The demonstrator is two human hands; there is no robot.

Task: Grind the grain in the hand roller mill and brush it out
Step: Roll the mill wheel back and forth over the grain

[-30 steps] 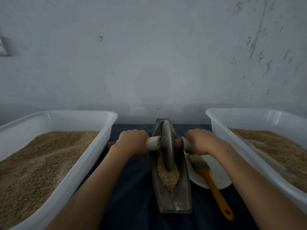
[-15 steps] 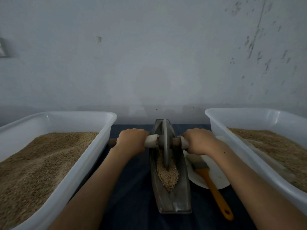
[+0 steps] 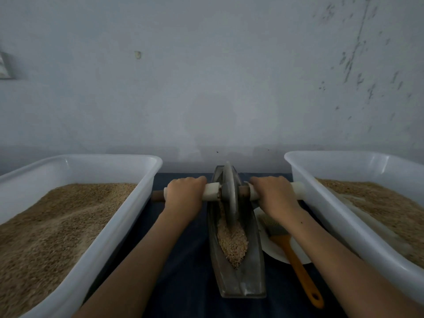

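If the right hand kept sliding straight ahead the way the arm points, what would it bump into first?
Probably the wall. The right hand grips the roller handle and points away from the person; past it only dark cloth shows before the wall. Depth is hard to judge.

Dark blue table (image 3: 183,283): white bin (image 3: 110,237) frame left, bin (image 3: 332,214) right, mill trough (image 3: 243,283) center, plate (image 3: 275,250) beside it.

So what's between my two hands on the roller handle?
In the head view, the metal wheel stands between the left hand and right hand, over grain.
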